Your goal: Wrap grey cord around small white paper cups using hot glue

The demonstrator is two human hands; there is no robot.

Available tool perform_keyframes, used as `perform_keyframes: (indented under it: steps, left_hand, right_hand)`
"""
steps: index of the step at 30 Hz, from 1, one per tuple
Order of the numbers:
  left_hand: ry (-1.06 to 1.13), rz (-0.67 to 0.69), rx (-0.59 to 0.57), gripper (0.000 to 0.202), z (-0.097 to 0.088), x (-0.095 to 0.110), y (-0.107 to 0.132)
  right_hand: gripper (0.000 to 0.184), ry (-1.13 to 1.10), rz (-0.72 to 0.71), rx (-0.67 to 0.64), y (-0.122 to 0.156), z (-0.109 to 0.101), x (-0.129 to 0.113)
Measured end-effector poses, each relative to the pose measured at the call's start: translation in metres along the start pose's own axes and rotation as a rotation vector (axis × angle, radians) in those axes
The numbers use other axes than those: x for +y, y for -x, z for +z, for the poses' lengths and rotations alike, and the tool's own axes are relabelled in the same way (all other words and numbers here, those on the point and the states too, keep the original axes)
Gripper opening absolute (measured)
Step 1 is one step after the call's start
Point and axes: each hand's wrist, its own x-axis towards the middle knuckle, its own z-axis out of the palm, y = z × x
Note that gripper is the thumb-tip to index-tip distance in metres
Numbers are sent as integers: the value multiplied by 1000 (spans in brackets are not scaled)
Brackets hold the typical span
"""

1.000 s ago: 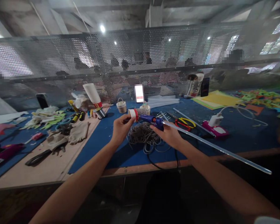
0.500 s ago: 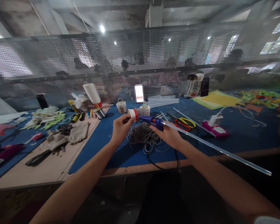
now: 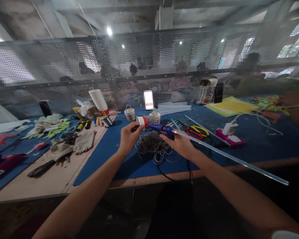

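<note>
My left hand (image 3: pixel 129 136) is closed round a paper cup (image 3: pixel 142 122) with a white and red end, held on its side; its far part looks wrapped in grey cord. In my right hand (image 3: pixel 181 143) is a blue glue gun (image 3: pixel 161 128), its nozzle against or very close to the cup's side. A long clear glue stick (image 3: pixel 229 156) runs out of the gun's back toward the lower right. Under both hands lies a tangled heap of grey cord (image 3: pixel 153 144) on the blue mat.
Red and yellow-handled scissors (image 3: pixel 198 132) and a magenta power strip (image 3: pixel 230 137) lie to the right. Stacked paper cups (image 3: pixel 99 101), a small basket (image 3: pixel 129 113) and a lit phone (image 3: pixel 148 99) stand behind. Gloves (image 3: pixel 84 142) lie left. Another person's hand (image 3: pixel 295 106) is at far right.
Both my hands, the cup and the glue gun stay almost still; the glue stick's free end shifts slightly. At far right, another person's hand has come further over the coloured scraps.
</note>
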Motion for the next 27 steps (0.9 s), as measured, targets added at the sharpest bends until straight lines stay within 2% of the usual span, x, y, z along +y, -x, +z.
perform_keyframes:
  steps: [27]
  left_hand:
    - [18, -15, 12, 22, 0, 5, 0]
  right_hand:
    - [43, 8, -5, 19, 0, 0, -1]
